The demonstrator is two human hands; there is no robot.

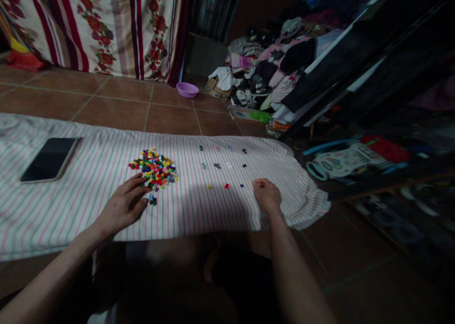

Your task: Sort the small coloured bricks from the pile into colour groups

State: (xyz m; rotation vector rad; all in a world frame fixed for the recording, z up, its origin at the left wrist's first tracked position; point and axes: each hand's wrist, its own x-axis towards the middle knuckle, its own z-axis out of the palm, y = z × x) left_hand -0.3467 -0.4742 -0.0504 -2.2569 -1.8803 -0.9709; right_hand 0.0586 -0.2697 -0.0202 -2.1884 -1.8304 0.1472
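A pile of small, many-coloured plastic pieces (156, 166) lies on the striped cloth (185, 210). My left hand (124, 202) rests at its lower left edge, fingers apart, with a few dark and blue pieces (152, 200) by the fingertips. To the right, small groups sorted by colour sit in rough rows, among them yellow (209, 186), red (226, 185), blue (241, 185), grey (217, 166), white (229, 165) and black (244, 166). My right hand (268, 196) is right of the blue group, fingers pinched together; what they hold is hidden.
A phone (50, 159) lies on the cloth at the left. Beyond, a purple basin (187, 90) and a heap of clothes (266, 63) are on the tiled floor. A shelf with a toy-like panel (341, 160) stands at the right.
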